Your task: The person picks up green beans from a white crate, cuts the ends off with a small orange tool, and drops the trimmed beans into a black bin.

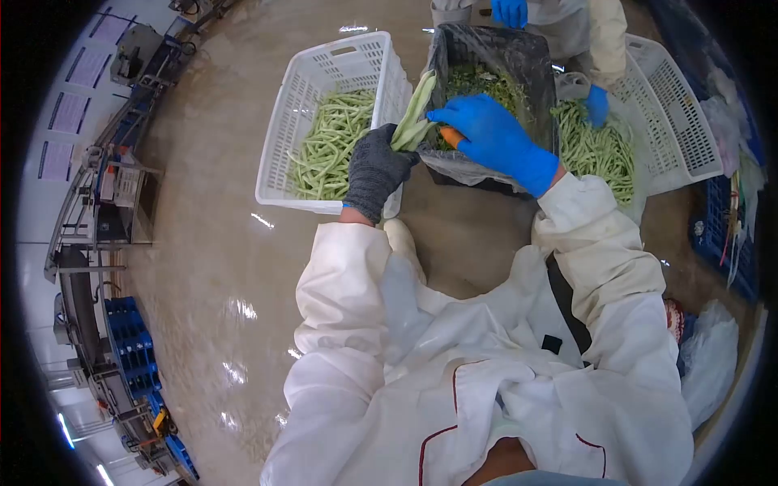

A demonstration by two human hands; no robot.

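Both hands reach forward, arms half bent. Left hand (374,172) (grey glove) is closed around a bundle of beans (413,113), pointing up and away. Right hand (494,138) (blue glove) lies palm down just beside it, fingers curled over something orange (450,135) at the near rim of the dark lined bin (531,61). Left of the hands stands a white basket (284,138) of beans.

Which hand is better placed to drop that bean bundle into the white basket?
Left, probably. The left hand, in a grey glove, already grips the bean bundle and sits right at the white basket wall. The right hand, blue-gloved, holds something orange over the black lined bin, farther from the basket.
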